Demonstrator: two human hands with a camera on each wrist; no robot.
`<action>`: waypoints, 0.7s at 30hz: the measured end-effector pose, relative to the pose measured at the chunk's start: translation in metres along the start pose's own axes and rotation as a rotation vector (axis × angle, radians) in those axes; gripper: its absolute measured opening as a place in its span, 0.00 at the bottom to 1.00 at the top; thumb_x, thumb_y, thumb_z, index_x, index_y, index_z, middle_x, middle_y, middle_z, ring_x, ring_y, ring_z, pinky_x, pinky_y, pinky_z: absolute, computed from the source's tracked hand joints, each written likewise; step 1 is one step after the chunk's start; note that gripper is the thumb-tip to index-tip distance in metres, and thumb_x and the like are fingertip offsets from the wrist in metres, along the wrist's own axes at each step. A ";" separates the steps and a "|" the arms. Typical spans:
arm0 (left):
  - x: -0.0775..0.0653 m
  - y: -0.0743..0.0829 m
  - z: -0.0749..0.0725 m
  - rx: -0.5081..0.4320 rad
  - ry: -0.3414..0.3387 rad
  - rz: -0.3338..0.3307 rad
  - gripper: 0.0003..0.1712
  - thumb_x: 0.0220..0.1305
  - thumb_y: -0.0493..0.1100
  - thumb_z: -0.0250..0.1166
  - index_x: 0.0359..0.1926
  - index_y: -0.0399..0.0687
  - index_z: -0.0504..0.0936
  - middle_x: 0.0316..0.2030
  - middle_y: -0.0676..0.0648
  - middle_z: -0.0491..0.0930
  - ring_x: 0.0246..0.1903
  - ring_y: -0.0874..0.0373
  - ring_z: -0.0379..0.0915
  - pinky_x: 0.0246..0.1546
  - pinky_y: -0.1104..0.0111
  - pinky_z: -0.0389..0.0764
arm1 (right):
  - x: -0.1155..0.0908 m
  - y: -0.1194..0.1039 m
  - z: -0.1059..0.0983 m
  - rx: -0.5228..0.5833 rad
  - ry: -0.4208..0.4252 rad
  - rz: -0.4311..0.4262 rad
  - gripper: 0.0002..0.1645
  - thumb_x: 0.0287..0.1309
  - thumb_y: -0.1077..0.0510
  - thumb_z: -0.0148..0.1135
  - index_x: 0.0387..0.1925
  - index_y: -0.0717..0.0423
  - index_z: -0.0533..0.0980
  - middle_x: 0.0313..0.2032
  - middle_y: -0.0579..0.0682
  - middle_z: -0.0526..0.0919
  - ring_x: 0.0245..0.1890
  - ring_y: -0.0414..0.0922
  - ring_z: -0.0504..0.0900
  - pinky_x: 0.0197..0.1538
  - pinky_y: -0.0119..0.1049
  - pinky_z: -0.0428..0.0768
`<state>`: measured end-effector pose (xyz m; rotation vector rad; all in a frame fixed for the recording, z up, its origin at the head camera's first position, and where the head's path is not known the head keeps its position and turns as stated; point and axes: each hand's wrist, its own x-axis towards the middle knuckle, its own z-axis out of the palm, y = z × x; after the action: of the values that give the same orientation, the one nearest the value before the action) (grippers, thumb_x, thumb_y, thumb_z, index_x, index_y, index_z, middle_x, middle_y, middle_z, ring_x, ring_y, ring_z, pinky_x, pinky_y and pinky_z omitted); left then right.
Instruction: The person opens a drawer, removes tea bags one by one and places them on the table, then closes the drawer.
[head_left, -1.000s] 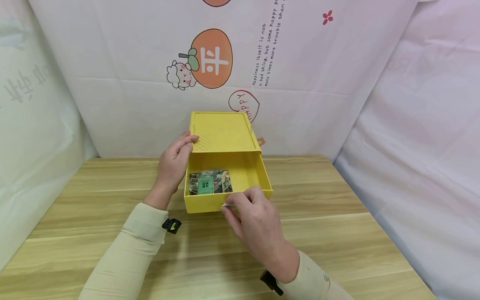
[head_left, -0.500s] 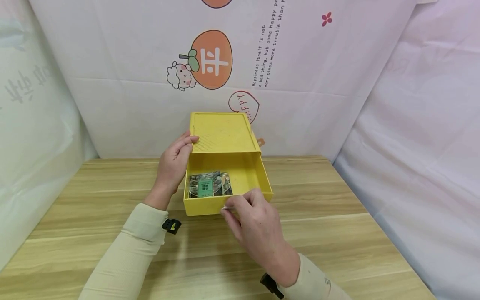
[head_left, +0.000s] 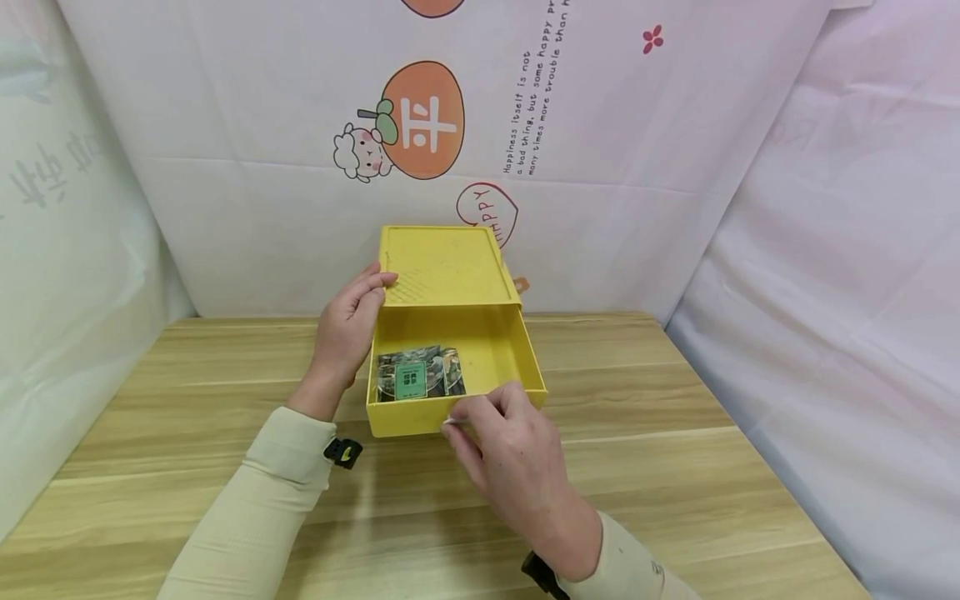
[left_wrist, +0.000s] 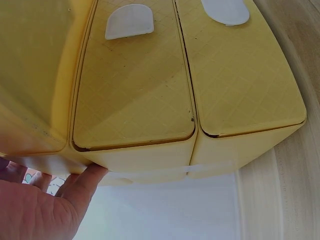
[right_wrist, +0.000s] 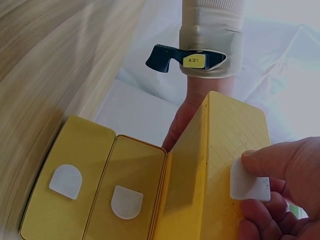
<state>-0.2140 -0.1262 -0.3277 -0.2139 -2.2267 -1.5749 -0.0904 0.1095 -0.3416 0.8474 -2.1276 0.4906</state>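
My drawer (head_left: 405,421) is matt plastic, front (right_wrist: 235,125) cross-hatched; tab (right_wrist: 246,187), smooth plastic; packet (head_left: 409,379), seemingly glossy paper; table (head_left: 675,467), wood-grained.

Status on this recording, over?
Left hand against yellow cabinet. Right hand pinches white handle. Top drawer open, printed item inside. No obstruction seen.

Pretty cute backdrop (head_left: 247,100) we've got here

Behind our wood-grain table (head_left: 697,483) there's an orange fruit print (head_left: 442,96), a cartoon sheep (head_left: 362,158) right up against it, a red-outlined heart (head_left: 487,213) and a reddish flower (head_left: 653,39). White cloth (head_left: 847,275) hangs either side.
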 end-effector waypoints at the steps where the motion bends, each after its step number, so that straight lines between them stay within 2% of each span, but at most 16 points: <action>1: 0.000 0.000 0.000 0.000 0.001 0.000 0.25 0.82 0.53 0.47 0.64 0.49 0.84 0.77 0.54 0.67 0.78 0.59 0.58 0.78 0.54 0.61 | 0.000 0.000 0.000 0.000 -0.001 0.001 0.13 0.55 0.55 0.80 0.37 0.50 0.82 0.32 0.48 0.74 0.26 0.39 0.73 0.23 0.24 0.71; 21: 0.001 -0.001 0.001 0.001 0.006 -0.001 0.25 0.82 0.53 0.48 0.64 0.50 0.84 0.76 0.55 0.67 0.77 0.59 0.58 0.78 0.54 0.61 | -0.004 -0.002 -0.003 0.005 0.013 -0.005 0.13 0.53 0.56 0.81 0.36 0.49 0.82 0.31 0.47 0.74 0.25 0.38 0.73 0.22 0.24 0.72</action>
<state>-0.2154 -0.1256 -0.3284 -0.2077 -2.2234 -1.5735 -0.0854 0.1120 -0.3428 0.8494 -2.1130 0.4975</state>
